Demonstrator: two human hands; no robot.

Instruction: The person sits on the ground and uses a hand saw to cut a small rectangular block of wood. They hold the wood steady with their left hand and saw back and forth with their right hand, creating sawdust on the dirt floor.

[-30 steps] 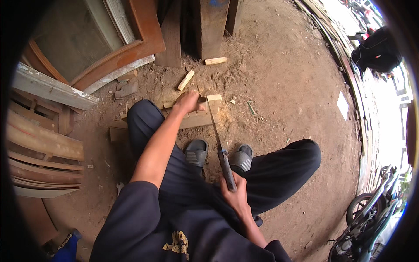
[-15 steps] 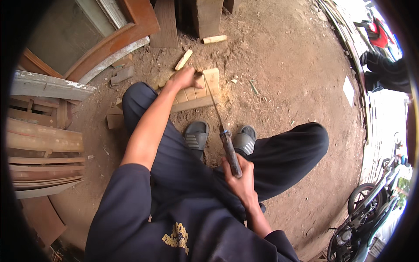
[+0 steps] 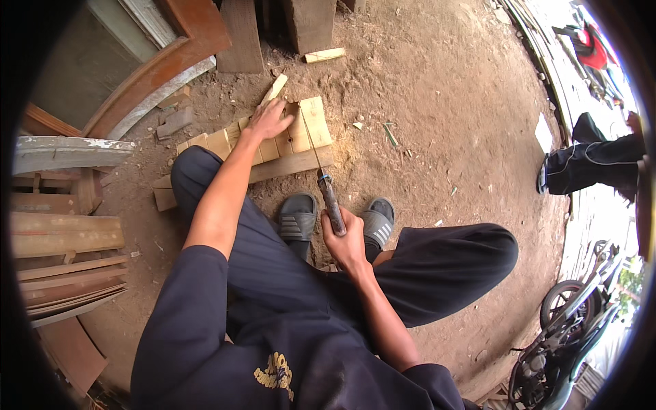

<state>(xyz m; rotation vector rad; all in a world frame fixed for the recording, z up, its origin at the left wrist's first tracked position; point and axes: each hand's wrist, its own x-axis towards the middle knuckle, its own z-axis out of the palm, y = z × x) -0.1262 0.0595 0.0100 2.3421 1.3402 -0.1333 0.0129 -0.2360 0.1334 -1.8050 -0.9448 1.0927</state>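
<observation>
My right hand [image 3: 345, 239] is closed round the dark handle of a hand saw [image 3: 330, 205], whose thin blade reaches up across a pale wooden board [image 3: 311, 123] near its right end. My left hand [image 3: 270, 121] grips the board just left of the blade, fingers bent over it. Crosswise lines or gaps divide the board, which rests on a lower plank [image 3: 294, 162] on the dirt. A small pale stick [image 3: 277, 87] lies just beyond my left hand, and another [image 3: 324, 55] farther up.
Around me are my sandalled feet [image 3: 297, 217], a leaning framed glass panel [image 3: 89, 68], stacked boards [image 3: 65, 242] at left, upright posts [image 3: 307, 27], a parked motorbike [image 3: 553, 342] at lower right and another person's dark-trousered leg [image 3: 588, 164] at right.
The board, both my hands and the saw appear higher and further left in view. The other person's leg has come lower into view at the right.
</observation>
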